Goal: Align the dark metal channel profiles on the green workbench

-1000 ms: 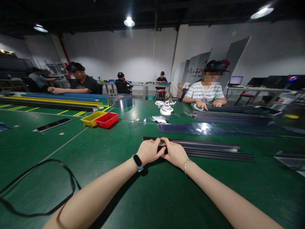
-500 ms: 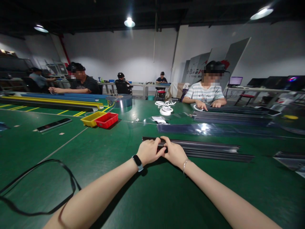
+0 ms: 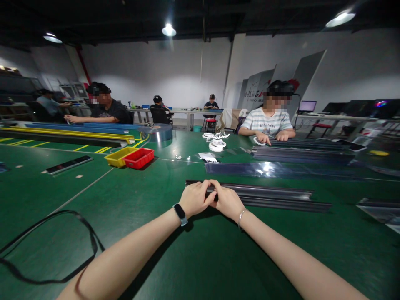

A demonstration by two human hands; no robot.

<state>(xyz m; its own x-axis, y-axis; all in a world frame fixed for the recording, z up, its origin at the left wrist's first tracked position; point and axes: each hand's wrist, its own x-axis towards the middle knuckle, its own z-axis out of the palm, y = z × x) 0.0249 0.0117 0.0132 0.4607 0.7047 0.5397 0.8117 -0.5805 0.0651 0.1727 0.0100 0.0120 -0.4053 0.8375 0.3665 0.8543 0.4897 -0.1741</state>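
Note:
Two long black channel strips (image 3: 275, 192) lie side by side on the green table, running off to the right. At their left end, my left hand (image 3: 194, 198) is closed with its fingers curled over the far strip. My right hand (image 3: 229, 201) sits right beside it, also closed around the strip. The thumbs and forefingers of both hands meet. What lies between the fingertips is hidden by the hands.
Clear plastic film (image 3: 265, 168) lies beyond the strips, with more black strips (image 3: 300, 152) before a person. White coiled cables (image 3: 217, 145), a yellow bin (image 3: 120, 157) and a red bin (image 3: 139, 159) stand farther back. A phone (image 3: 69, 164) and black cable (image 3: 93, 237) lie left.
Both hands stay at the strips' left end. My right fingers have closed in slightly towards my left hand. The view has shifted very slightly.

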